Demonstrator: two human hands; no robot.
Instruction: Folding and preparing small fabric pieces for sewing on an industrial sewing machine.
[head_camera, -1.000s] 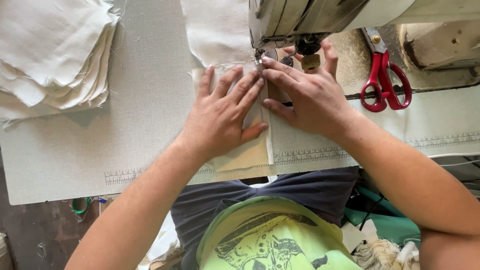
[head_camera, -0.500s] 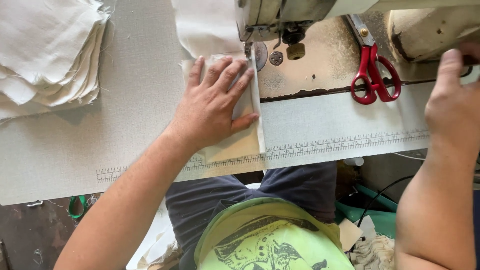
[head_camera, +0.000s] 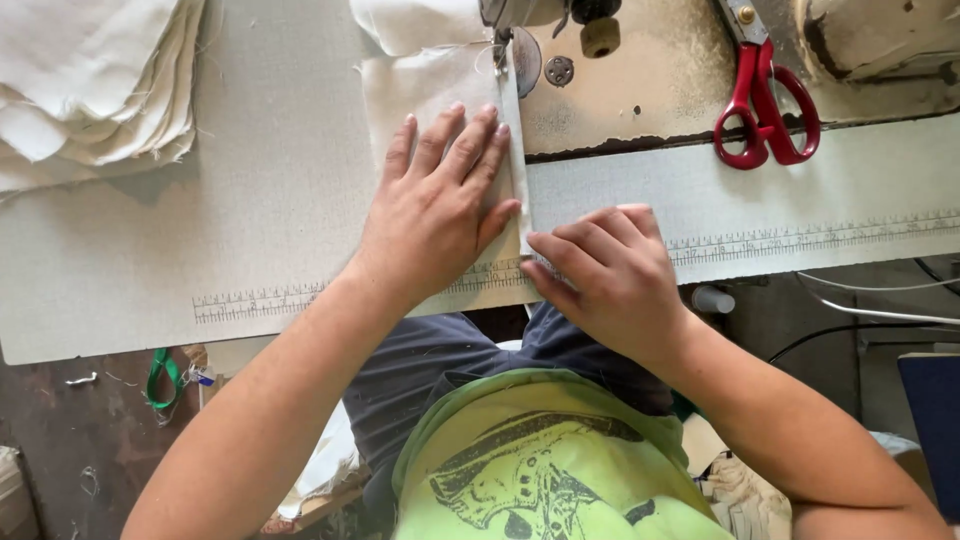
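Pressing flat on one cream fabric piece (head_camera: 430, 95), the left hand (head_camera: 435, 215) lies palm down with its fingers (head_camera: 470, 140) spread apart and stretched toward the sewing machine. The fabric piece sits on the grey tabletop (head_camera: 270, 200), running from the near edge up under the machine's needle area (head_camera: 500, 40); its long axis points straight away from the person, and its right edge forms a folded seam line just beside the left fingertips. Most of the near half of the piece is hidden under the palm.

The right hand (head_camera: 605, 275) rests at the near right corner of the same piece, its fingers curled together, the tips touching the folded edge near the tabletop's printed ruler strip (head_camera: 780, 240). Neither hand grips anything; both only press down.

Counted: two hands, one fabric piece under them, one pair of red-handled scissors (head_camera: 765, 105), and one stack of many cream fabric pieces (head_camera: 90, 90). The scissors lie on the worn metal machine bed (head_camera: 640, 90), well apart from the right hand, blades pointing away from the person. The stack sits at the far left of the tabletop, well apart from the left hand. A green loop (head_camera: 160, 378) hangs below the tabletop's near left edge.
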